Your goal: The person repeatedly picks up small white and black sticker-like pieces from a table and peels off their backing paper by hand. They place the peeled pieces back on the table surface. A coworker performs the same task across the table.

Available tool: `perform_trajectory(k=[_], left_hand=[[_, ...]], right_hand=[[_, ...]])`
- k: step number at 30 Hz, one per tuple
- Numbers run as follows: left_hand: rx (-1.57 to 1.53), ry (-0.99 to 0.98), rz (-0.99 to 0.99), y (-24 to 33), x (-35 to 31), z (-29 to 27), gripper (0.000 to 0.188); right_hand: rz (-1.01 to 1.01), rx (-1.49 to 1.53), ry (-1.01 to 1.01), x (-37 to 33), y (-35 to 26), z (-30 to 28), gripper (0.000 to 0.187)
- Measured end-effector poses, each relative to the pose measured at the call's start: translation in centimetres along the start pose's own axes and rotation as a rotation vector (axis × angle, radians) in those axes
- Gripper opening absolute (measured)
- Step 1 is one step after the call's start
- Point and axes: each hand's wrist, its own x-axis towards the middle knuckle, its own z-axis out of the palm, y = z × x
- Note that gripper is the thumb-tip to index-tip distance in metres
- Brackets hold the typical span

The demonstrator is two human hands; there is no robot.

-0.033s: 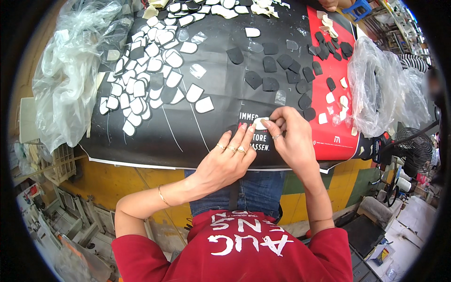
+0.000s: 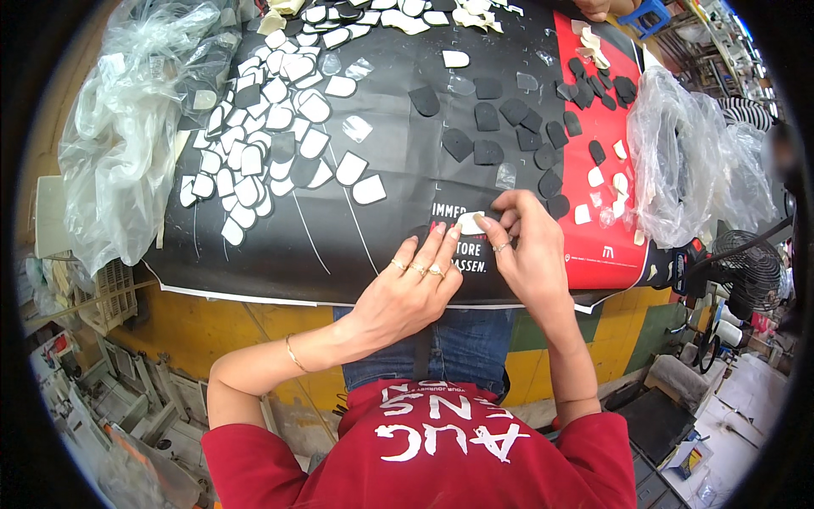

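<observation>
Just in front of me on the black and red printed sheet (image 2: 398, 246) lies a small white rounded pad (image 2: 471, 223). My left hand (image 2: 411, 280) has its fingers stretched out flat, their tips resting at the pad's left edge. At the pad's right edge my right hand (image 2: 526, 242) pinches with thumb and forefinger, its other fingers curled. Whether a thin backing layer is between those fingertips is too small to tell. Dark round-ended pads (image 2: 487, 153) are scattered beyond my right hand. A heap of white-faced pads (image 2: 250, 159) with black edges spreads to the left.
Crumpled clear plastic bags lie at the left (image 2: 127, 161) and right (image 2: 682, 161) of the sheet. Peeled-looking pale scraps (image 2: 621, 188) lie on the red strip. A black fan (image 2: 750, 267) stands at the right. Another person's hand (image 2: 596, 7) shows at the far edge.
My right thumb and fingers have shifted very slightly at the white pad's edge. My left hand stays in place.
</observation>
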Motion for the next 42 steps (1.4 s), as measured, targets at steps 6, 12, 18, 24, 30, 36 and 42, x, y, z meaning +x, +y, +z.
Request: perform_trajectory(k=[6, 12, 18, 24, 30, 36, 42], left_hand=[[-0.021, 0.015, -0.011, 0.1, 0.0, 0.1, 0.011], [-0.02, 0.001, -0.017, 0.2, 0.2, 0.0, 0.011], [-0.005, 0.014, -0.103, -0.4, -0.4, -0.4, 0.011], [0.209, 0.117, -0.441, -6.1, -2.7, -2.8, 0.006], [-0.441, 0.489, -0.68, -4.4, -2.3, -5.7, 0.011], [-1.324, 0.395, -0.626, 2.1, 2.8, -3.8, 0.013], [-1.321, 0.316, -0.521, 3.1, 3.9, -3.8, 0.01]], right_hand=[[-0.173, -0.255, 0.234, -2.5, 0.2, 1.6, 0.035], [-0.153, -0.517, 0.06, -5.1, 0.2, 2.9, 0.054], [0.006, -0.423, 0.252, -5.5, 1.7, 1.6, 0.057], [-0.004, -0.334, 0.285, -6.3, 2.4, 0.4, 0.043], [-0.07, 0.054, 0.301, -5.8, 0.9, 0.7, 0.028], [0.223, 1.123, -0.053, -6.6, -1.3, -0.8, 0.021], [0.188, 1.387, -0.128, -7.0, -0.5, -2.2, 0.023]])
